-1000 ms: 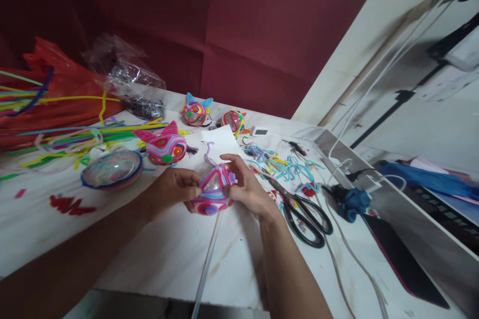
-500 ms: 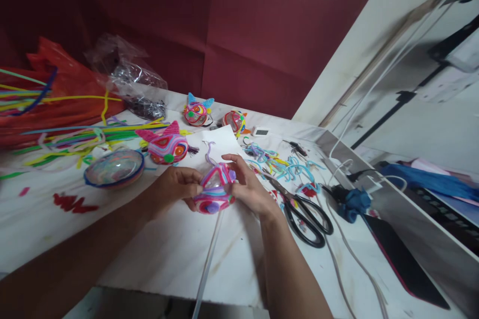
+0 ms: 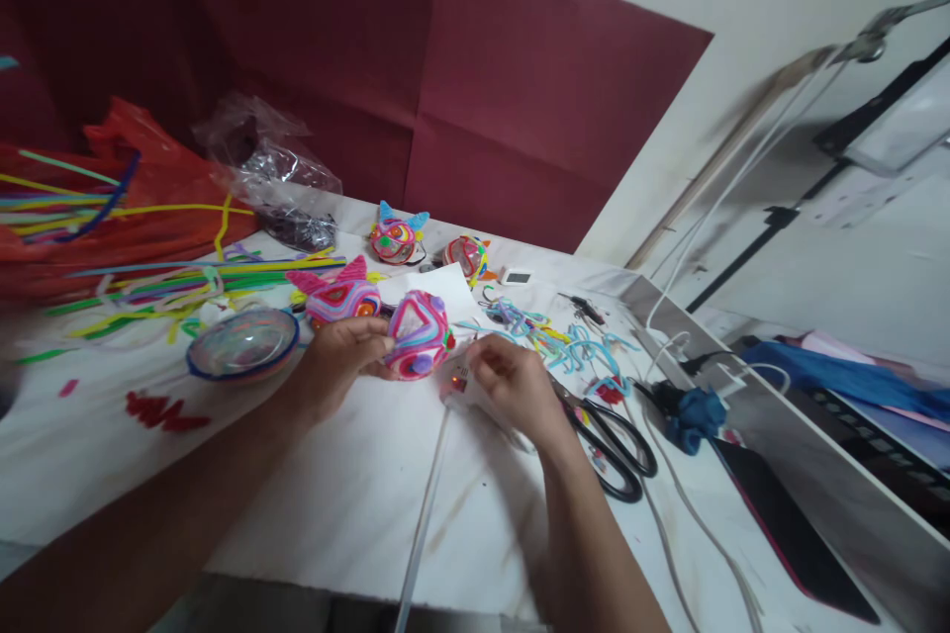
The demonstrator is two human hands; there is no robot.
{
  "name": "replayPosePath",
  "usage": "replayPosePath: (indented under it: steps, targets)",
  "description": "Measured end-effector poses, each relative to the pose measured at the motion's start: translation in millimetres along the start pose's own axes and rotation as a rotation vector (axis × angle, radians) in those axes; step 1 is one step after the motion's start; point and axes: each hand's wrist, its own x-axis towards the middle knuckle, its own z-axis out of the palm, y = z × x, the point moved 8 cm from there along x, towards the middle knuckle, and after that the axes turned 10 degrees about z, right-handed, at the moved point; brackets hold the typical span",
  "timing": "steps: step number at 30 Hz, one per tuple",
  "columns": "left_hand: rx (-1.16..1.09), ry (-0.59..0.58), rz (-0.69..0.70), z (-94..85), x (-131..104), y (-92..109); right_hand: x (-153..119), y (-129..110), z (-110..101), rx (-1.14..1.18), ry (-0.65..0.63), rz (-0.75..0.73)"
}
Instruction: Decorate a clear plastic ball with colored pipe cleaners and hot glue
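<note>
My left hand (image 3: 345, 356) pinches the left edge of a clear rounded plastic piece (image 3: 420, 336). Pink, lilac and blue pipe cleaners cover it, with a triangular outline on top and a purple dot below. To its right, my right hand (image 3: 512, 386) is apart from it, fingers curled together; whatever they may hold is hidden. Just under those fingers lies a pale device with a small orange light (image 3: 458, 383), perhaps a glue gun, partly covered. A long translucent rod (image 3: 425, 514) runs from it to the table's front edge. Behind my left hand sits a similar piece with pink ears (image 3: 341, 297).
Black-handled scissors (image 3: 613, 450) lie right of my right hand, near cut pipe-cleaner scraps (image 3: 586, 346). On the left are a clear blue-rimmed shell (image 3: 243, 344), red pieces (image 3: 164, 412) and a red bag (image 3: 141, 168). Cables and a dark phone-like slab (image 3: 794, 524) lie at right.
My right hand has let go of the decorated piece and moved right, over the pale device. The loose lilac end above the piece no longer shows. The view has shifted slightly.
</note>
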Motion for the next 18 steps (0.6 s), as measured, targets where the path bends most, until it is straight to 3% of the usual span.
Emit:
replayPosePath:
  steps: [3, 7, 12, 18]
  targets:
    - [-0.017, 0.076, 0.025, -8.7, 3.8, 0.7, -20.2, -3.3, 18.1, -0.454, -0.077, -0.01]
    - [-0.021, 0.147, 0.059, -16.2, 6.0, 1.9, -41.8, 9.1, 40.0, -0.787, -0.187, 0.059]
    - [-0.033, 0.184, 0.095, -17.5, 6.0, 4.0, -56.2, 10.4, 55.8, -0.794, -0.185, -0.023]
    - [-0.037, 0.172, 0.113, -16.4, 8.2, 3.6, -46.3, 13.3, 38.2, -0.915, -0.026, 0.119]
